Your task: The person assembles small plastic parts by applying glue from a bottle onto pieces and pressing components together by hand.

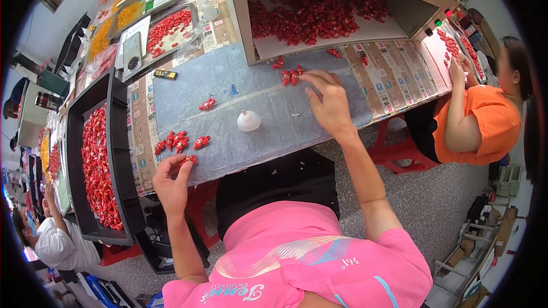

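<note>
My left hand (171,182) is at the near left edge of the blue-grey work mat (228,80), its thumb and fingertips pinching a small red plastic figure (190,159). Just beyond it lie several similar red pieces (178,140). My right hand (330,102) reaches over the far right of the mat with fingers stretched and the thumb apart. Its fingertips are at a small cluster of red figures (290,76); whether they touch is hard to tell. Between the hands stands a small white bulb-shaped bottle (249,121). One single red figure (207,104) lies left of it.
A white open-fronted box (242,28) heaped with red pieces stands beyond the mat. To the left is a black crate (121,154) of red pieces. Trays (192,8), a phone (132,51) and a squeeze bottle (204,4) lie far left. A co-worker in orange (485,120) sits at right.
</note>
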